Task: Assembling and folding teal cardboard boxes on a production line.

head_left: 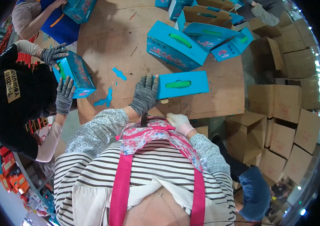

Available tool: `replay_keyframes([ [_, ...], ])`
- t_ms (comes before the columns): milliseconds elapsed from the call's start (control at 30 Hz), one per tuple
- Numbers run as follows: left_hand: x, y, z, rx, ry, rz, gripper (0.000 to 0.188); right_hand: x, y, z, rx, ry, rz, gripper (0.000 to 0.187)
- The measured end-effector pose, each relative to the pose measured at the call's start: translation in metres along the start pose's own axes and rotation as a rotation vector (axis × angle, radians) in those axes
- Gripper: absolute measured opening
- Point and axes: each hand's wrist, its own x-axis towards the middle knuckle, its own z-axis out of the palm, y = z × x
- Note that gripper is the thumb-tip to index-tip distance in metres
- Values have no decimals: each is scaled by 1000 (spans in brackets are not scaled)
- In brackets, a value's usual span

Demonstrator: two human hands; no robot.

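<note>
A blue carton [201, 82] with a green handle lies on the wooden table in front of me. My left hand [145, 95], in a grey striped glove, rests against the carton's left end with its fingers stretched out. It presses the carton and does not grip it. My right hand [180, 123], in a white glove, is low at the table's near edge beside my floral apron [148, 132]. Its fingers are too small and partly hidden to read. A small tan piece [164, 101] shows at the carton's near side.
Several blue handled cartons [177, 47] stand beyond mine, some with open tops. At left a co-worker in grey gloves holds another blue carton [78, 75]. Blue scraps [119, 73] lie on the table [114, 37]. Brown cardboard boxes [284, 101] are stacked at right.
</note>
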Motion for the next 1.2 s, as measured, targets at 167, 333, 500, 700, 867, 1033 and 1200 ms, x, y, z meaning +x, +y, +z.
replay_keyframes([
  [167,1,-3,1,-11,-8,24,97,24,-23,2,957,168,140,44],
  [333,0,-3,2,-30,-4,15,97,52,-43,-21,1468,179,451,44],
  [500,3,-4,5,-46,-29,20,99,62,-13,30,1331,350,275,33],
  [700,2,-6,7,-20,-43,20,103,56,-34,8,1301,427,230,30],
  [867,0,-5,6,13,-52,34,108,60,-15,22,954,450,249,29],
  [1033,-1,-3,0,25,-66,23,108,53,-36,4,914,460,295,32],
  [1200,-2,-2,1,16,-35,38,109,49,-30,15,1311,389,274,34],
])
